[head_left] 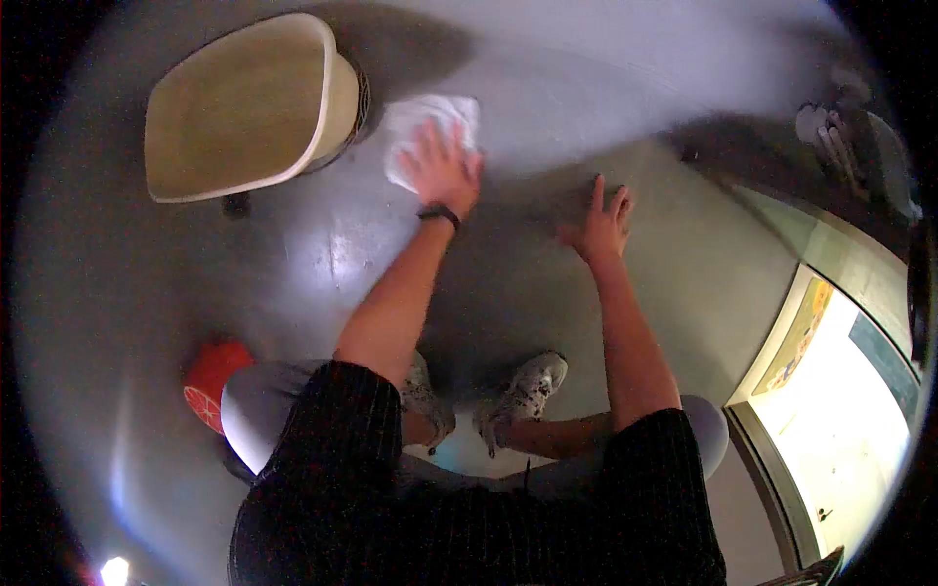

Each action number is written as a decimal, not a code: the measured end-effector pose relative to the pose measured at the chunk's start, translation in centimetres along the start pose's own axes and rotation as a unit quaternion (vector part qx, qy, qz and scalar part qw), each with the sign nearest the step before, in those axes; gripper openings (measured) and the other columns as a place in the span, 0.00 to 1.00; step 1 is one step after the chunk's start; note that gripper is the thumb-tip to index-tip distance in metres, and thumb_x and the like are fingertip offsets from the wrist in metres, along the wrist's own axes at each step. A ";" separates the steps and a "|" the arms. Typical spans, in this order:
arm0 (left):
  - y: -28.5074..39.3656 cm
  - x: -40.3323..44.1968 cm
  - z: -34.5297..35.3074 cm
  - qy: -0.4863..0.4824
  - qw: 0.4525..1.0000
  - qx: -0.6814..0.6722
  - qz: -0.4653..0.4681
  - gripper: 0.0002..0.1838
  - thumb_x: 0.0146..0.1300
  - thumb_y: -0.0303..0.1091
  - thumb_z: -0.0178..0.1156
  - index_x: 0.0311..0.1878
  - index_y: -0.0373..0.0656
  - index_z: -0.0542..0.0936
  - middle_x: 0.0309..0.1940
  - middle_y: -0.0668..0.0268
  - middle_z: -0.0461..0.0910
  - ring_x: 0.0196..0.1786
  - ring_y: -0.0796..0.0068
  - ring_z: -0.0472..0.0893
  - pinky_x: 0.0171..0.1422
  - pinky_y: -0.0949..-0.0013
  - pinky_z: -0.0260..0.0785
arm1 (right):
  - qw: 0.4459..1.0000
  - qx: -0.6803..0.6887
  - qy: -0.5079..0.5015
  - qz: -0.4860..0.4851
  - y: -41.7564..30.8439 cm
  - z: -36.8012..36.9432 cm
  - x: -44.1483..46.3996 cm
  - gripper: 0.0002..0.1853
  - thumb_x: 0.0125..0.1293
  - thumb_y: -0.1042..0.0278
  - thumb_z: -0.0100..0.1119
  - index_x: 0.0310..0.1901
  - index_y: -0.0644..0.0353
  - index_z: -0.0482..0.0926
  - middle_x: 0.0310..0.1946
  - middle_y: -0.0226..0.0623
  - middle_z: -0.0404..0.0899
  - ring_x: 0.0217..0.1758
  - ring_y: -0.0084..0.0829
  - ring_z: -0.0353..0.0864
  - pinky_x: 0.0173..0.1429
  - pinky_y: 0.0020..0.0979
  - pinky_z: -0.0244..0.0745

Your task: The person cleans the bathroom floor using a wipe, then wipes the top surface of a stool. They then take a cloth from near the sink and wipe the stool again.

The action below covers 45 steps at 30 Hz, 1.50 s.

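My left hand [445, 174], with a dark band at the wrist, lies on a white cloth [459, 109] on the grey floor [518, 254]. Its fingers are spread flat over the cloth and not wrapped round it. To the right, my right hand [604, 227] is open with its fingers apart, over or on the floor; contact cannot be made out. Nothing shows in it. The cloth sticks out above and to the left of my left hand.
A large cream tub [320, 122] stands at the upper left. A red object [217, 376] is by my left knee. My patterned shoes [532, 386] are below my hands. On the right are a dark ledge [752, 156] with items and a bright doorway [831, 391].
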<state>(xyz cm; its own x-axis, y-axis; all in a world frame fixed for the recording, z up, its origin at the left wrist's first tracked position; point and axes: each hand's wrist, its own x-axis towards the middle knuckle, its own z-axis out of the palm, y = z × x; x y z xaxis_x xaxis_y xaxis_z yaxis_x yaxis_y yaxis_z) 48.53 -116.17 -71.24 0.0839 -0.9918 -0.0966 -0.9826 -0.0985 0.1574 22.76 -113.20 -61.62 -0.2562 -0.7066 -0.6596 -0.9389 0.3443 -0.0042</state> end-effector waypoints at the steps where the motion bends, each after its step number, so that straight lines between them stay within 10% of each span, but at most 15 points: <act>1: 1.4 -1.4 -0.3 -0.025 0.996 -0.017 0.087 0.39 0.73 0.61 0.49 0.83 0.63 0.54 0.85 0.55 0.42 0.85 0.42 0.41 0.79 0.23 0.33 | 1.000 0.008 -0.010 0.003 0.4 0.6 0.2 0.75 0.42 0.51 0.87 0.83 0.34 0.35 0.83 0.54 0.33 0.85 0.63 0.38 0.77 0.64 0.59; 6: 1.9 1.7 -2.1 -0.097 0.924 -0.109 0.353 0.31 0.72 0.51 0.56 0.77 0.69 0.66 0.83 0.57 0.52 0.84 0.49 0.51 0.79 0.27 0.43 | 0.999 0.026 0.025 -0.028 1.4 2.1 0.7 0.78 0.37 0.51 0.88 0.83 0.37 0.34 0.83 0.57 0.30 0.84 0.68 0.39 0.79 0.60 0.59; 11: -5.4 11.8 -1.2 0.027 0.991 -0.057 0.122 0.29 0.74 0.52 0.49 0.78 0.65 0.67 0.80 0.45 0.55 0.82 0.44 0.55 0.82 0.36 0.45 | 1.000 0.025 -0.005 -0.018 1.1 0.7 0.6 0.78 0.36 0.55 0.89 0.83 0.37 0.36 0.83 0.58 0.29 0.83 0.70 0.38 0.78 0.63 0.59; 17: 1.5 12.7 3.6 0.088 0.994 0.066 -0.018 0.35 0.75 0.55 0.48 0.82 0.64 0.57 0.84 0.60 0.48 0.85 0.53 0.46 0.83 0.34 0.37 | 0.997 0.073 0.015 -0.029 1.5 1.7 0.8 0.77 0.37 0.60 0.88 0.83 0.37 0.37 0.83 0.58 0.28 0.84 0.69 0.34 0.71 0.73 0.63; 28: 22.8 14.3 4.2 -0.090 0.927 -0.010 0.364 0.36 0.76 0.65 0.41 0.83 0.66 0.56 0.85 0.67 0.45 0.86 0.52 0.43 0.84 0.34 0.33 | 0.997 0.055 -0.006 -0.047 2.5 2.7 1.4 0.77 0.37 0.56 0.88 0.83 0.44 0.37 0.81 0.65 0.26 0.82 0.75 0.33 0.72 0.74 0.60; 39: -1.1 15.6 1.2 -0.070 0.974 -0.025 0.215 0.30 0.79 0.55 0.41 0.82 0.73 0.55 0.85 0.73 0.45 0.86 0.61 0.43 0.86 0.40 0.32 | 0.992 0.039 0.066 -0.103 3.0 4.4 2.1 0.77 0.35 0.59 0.89 0.83 0.43 0.40 0.81 0.66 0.32 0.82 0.75 0.37 0.78 0.62 0.58; 41: -6.2 14.7 2.7 -0.074 0.980 -0.029 0.181 0.32 0.78 0.55 0.43 0.83 0.69 0.54 0.85 0.68 0.44 0.86 0.54 0.43 0.86 0.40 0.36 | 0.997 -0.007 0.011 -0.080 2.9 5.0 2.2 0.80 0.36 0.47 0.88 0.83 0.49 0.34 0.81 0.68 0.32 0.82 0.76 0.30 0.84 0.62 0.35; 45: -8.7 13.8 2.9 0.071 0.990 -0.122 -0.006 0.34 0.77 0.56 0.43 0.82 0.60 0.57 0.83 0.51 0.47 0.84 0.44 0.46 0.84 0.41 0.45 | 0.995 0.016 0.014 -0.101 3.3 4.7 2.6 0.81 0.35 0.48 0.88 0.83 0.47 0.34 0.82 0.65 0.32 0.82 0.76 0.31 0.82 0.67 0.43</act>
<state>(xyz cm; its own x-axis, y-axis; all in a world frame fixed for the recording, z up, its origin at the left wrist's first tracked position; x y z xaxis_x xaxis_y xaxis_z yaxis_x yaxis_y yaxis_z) 57.75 -128.73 -76.75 0.1349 -0.9902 0.0368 -0.9138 -0.1100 0.3910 20.05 -110.97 -66.89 -0.0691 -0.7797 -0.6223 -0.9643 0.2120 -0.1585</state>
